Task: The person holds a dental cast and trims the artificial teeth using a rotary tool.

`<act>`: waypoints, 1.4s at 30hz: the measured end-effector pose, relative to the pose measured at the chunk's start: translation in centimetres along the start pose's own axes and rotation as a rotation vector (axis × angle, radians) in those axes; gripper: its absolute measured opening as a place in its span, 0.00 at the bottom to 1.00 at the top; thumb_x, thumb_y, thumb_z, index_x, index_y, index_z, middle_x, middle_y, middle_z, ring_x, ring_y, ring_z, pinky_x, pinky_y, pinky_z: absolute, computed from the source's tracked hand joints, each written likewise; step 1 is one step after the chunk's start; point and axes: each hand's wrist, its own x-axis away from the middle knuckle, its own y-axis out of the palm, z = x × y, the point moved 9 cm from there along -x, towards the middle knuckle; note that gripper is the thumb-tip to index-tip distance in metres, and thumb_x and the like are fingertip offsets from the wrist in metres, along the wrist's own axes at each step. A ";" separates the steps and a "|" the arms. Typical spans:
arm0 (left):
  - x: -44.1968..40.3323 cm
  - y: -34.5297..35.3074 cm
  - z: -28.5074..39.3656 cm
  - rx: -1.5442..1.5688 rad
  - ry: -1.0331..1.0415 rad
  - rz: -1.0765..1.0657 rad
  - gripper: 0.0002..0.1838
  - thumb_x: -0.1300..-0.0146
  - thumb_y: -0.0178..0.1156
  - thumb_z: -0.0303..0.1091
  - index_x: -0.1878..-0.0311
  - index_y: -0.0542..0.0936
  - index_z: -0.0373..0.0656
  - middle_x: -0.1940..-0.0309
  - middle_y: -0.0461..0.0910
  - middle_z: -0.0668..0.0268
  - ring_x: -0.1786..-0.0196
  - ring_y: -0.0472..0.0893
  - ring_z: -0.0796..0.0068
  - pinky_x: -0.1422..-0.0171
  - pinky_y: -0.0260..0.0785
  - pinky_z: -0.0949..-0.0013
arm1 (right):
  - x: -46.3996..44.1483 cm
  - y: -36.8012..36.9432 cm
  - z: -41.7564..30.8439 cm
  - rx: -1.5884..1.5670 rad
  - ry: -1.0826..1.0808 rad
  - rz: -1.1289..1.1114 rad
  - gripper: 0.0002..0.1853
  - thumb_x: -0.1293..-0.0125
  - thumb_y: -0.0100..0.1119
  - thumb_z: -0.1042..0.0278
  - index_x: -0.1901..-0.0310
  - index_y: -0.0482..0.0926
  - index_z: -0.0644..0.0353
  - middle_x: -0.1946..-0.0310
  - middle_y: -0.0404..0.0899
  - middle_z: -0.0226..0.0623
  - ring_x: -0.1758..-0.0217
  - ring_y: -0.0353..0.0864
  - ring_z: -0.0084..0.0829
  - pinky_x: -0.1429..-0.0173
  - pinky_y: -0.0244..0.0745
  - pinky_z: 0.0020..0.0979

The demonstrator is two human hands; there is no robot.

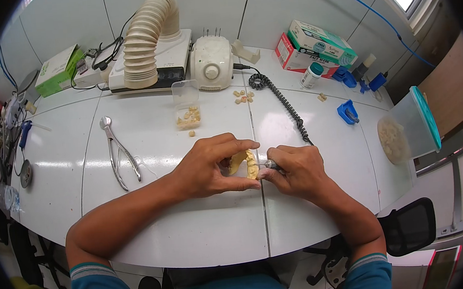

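Over the middle of the white table, my left hand [208,166] grips a yellow dental model [252,166] between thumb and fingers, with its row of teeth turned to the right. My right hand [298,167] is closed around a dental handpiece [271,164], and its thin metal tip reaches the teeth of the model. Whether the tip touches or sits just short of them I cannot tell. A coiled black cord [283,104] runs from behind my right hand back to a white control box [212,63].
Metal pliers [115,149] lie at left. Ahead stand a small clear box [187,112] of tooth-like pieces, loose pieces [244,96] and an extraction unit [150,63] with a ribbed hose. At right are a blue container [347,112], a white bottle [312,75] and a teal-lidded tub [410,126].
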 end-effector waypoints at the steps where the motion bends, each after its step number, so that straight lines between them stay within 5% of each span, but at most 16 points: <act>1: 0.0 0.0 0.0 0.000 -0.002 -0.002 0.40 0.42 0.88 0.56 0.33 0.87 0.44 0.60 0.83 0.63 0.61 0.85 0.69 0.60 0.81 0.66 | 0.0 0.0 0.0 0.000 0.002 -0.001 0.22 0.30 0.76 0.42 0.58 0.86 0.56 0.72 0.87 0.33 0.75 0.87 0.38 0.73 0.74 0.40; 42: -0.1 0.0 0.1 0.004 0.014 -0.001 0.40 0.41 0.87 0.55 0.30 0.86 0.44 0.59 0.83 0.62 0.60 0.86 0.67 0.58 0.82 0.64 | -0.1 -0.1 -0.1 -0.009 -0.004 0.010 0.22 0.29 0.76 0.44 0.58 0.85 0.57 0.72 0.86 0.34 0.72 0.88 0.40 0.72 0.74 0.41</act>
